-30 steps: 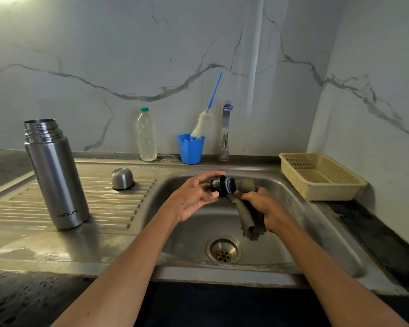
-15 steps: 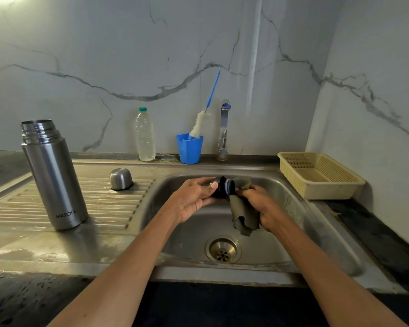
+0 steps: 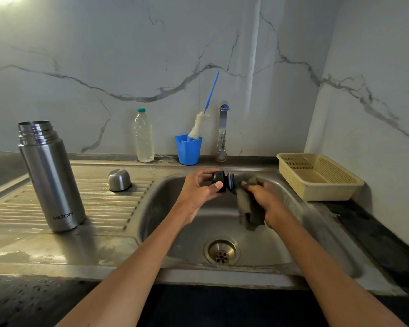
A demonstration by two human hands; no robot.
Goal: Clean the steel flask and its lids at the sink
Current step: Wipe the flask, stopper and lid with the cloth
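Over the steel sink basin, the left hand holds the black round inner stopper lid with curled fingers and thumb. The right hand grips a grey-green cleaning cloth and presses it against the blue-ringed end of the lid. The tall open steel flask stands upright on the ribbed draining board, well apart from the hands. The small domed steel cap rests on the same board, between the flask and the basin.
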